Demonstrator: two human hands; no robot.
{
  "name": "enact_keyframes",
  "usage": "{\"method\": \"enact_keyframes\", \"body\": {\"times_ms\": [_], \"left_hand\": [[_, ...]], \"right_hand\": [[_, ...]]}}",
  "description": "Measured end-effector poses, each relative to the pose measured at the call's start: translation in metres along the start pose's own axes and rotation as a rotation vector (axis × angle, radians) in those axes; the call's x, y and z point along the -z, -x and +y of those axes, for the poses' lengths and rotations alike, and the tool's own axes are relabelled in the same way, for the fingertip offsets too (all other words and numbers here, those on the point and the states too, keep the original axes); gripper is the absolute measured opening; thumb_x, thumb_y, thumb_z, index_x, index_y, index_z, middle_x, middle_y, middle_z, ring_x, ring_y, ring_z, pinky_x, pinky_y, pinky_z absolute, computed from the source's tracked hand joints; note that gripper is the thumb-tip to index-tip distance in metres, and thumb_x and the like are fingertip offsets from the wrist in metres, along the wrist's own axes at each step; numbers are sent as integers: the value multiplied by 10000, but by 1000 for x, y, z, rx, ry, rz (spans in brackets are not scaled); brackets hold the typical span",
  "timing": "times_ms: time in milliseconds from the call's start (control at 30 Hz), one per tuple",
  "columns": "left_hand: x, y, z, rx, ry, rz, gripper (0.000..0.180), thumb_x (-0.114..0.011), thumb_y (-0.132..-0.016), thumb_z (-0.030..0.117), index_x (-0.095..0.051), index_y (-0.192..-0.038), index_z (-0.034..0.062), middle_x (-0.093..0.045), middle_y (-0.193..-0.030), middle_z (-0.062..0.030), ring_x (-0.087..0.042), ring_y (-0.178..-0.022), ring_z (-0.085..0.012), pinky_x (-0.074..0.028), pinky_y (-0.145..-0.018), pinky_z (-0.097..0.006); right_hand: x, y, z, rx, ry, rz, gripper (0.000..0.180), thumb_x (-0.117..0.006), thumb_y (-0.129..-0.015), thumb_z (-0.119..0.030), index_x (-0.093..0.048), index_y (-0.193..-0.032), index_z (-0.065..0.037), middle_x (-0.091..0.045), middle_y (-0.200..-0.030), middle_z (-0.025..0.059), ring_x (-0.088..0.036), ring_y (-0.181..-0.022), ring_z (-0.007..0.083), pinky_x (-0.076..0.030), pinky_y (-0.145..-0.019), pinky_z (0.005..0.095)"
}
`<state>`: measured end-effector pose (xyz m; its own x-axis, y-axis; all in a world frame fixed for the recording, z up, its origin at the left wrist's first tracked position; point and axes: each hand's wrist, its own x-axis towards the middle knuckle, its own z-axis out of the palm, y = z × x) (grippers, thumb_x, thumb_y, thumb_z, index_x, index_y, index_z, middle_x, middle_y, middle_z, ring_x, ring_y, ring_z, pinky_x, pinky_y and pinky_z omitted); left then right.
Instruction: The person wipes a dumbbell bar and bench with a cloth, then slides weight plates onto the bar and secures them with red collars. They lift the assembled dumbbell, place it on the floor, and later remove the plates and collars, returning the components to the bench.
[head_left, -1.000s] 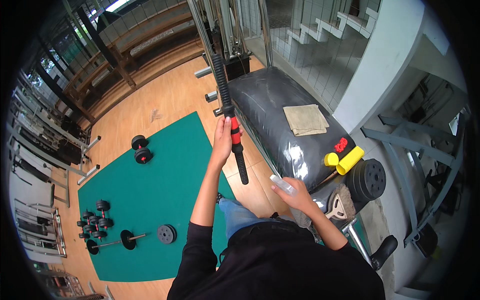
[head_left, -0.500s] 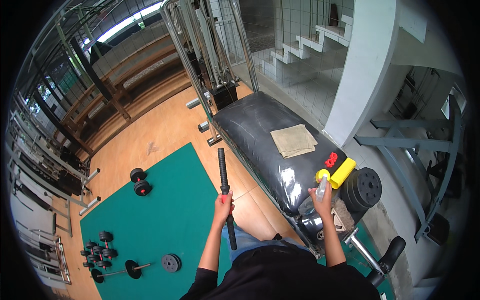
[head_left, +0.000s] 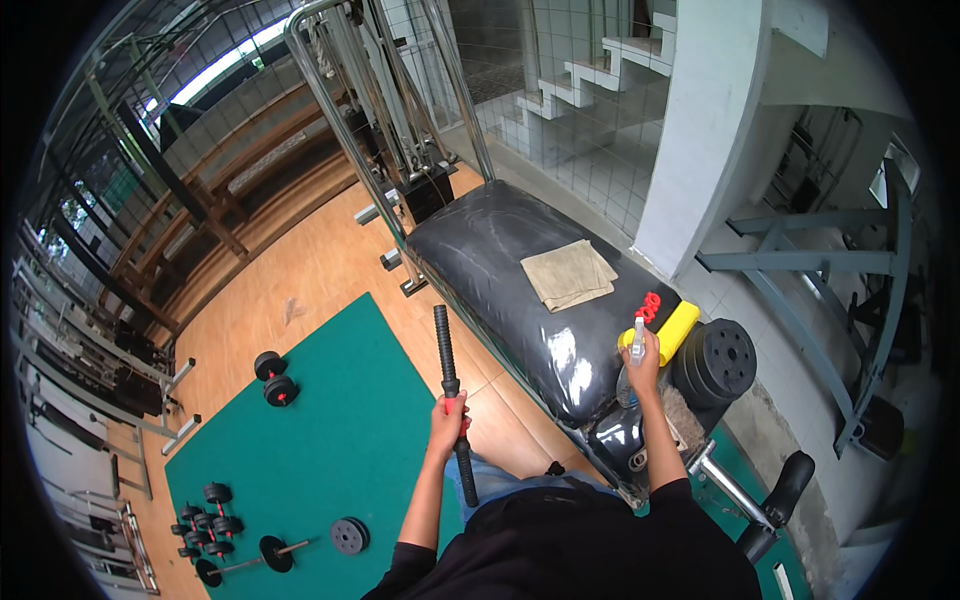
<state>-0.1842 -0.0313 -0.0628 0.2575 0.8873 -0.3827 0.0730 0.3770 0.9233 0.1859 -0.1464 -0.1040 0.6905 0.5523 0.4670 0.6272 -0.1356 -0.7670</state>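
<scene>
My left hand (head_left: 447, 424) is closed round the red middle of a black ridged dumbbell bar (head_left: 446, 350), which carries no plates and points away from me. In my right hand (head_left: 645, 373) is a clear spray bottle (head_left: 638, 346), held by its neck over the near end of a black padded bench (head_left: 480, 235). Just beyond the bottle lie red ring-shaped collars (head_left: 649, 306) and a yellow cylinder (head_left: 680, 330); another yellow round piece is partly covered by the bottle. A folded beige cloth (head_left: 570, 276) rests farther up the bench.
Stacked black weight plates (head_left: 722, 360) stand at the bench's right edge. On the green mat (head_left: 330, 430) are an assembled dumbbell (head_left: 275, 380), several small dumbbells (head_left: 212, 522), a short barbell (head_left: 275, 553) and loose plates (head_left: 349, 535). A grey metal frame (head_left: 810, 262) stands at the right.
My right hand has moved slightly away from me with the spray bottle, nearer the red collars. The view has shifted a little. My left hand keeps its grip on the bar.
</scene>
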Motion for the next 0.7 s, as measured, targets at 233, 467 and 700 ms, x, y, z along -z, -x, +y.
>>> {"method": "enact_keyframes", "body": {"times_ms": [233, 467, 700], "left_hand": [[5, 3, 6, 29, -37, 22, 301, -611, -883, 348, -488, -887, 73, -528, -698, -24, -532, -524, -92, -455, -480, -229], [8, 2, 14, 37, -44, 52, 274, -589, -898, 344, -501, -892, 85, -536, -713, -14, -538, -546, -91, -463, -499, -227], [26, -20, 17, 74, -29, 39, 266, -579, -903, 339, -508, -917, 83, -537, -724, -16, -543, -544, -94, -471, -493, -235]], "right_hand": [[-14, -8, 9, -37, 61, -53, 557, -749, -664, -72, -518, -1170, -41, -498, -1122, 164, -523, -1027, 349, -431, -890, 397], [-21, 2, -6, -76, 90, -7, 662, -784, -663, -117, -458, -1234, -40, -502, -1128, 169, -512, -1051, 342, -416, -905, 395], [-24, 16, -7, -82, 174, -9, 755, -786, -661, -196, -397, -1278, -2, -450, -1215, 203, -435, -1137, 395, -333, -978, 459]]}}
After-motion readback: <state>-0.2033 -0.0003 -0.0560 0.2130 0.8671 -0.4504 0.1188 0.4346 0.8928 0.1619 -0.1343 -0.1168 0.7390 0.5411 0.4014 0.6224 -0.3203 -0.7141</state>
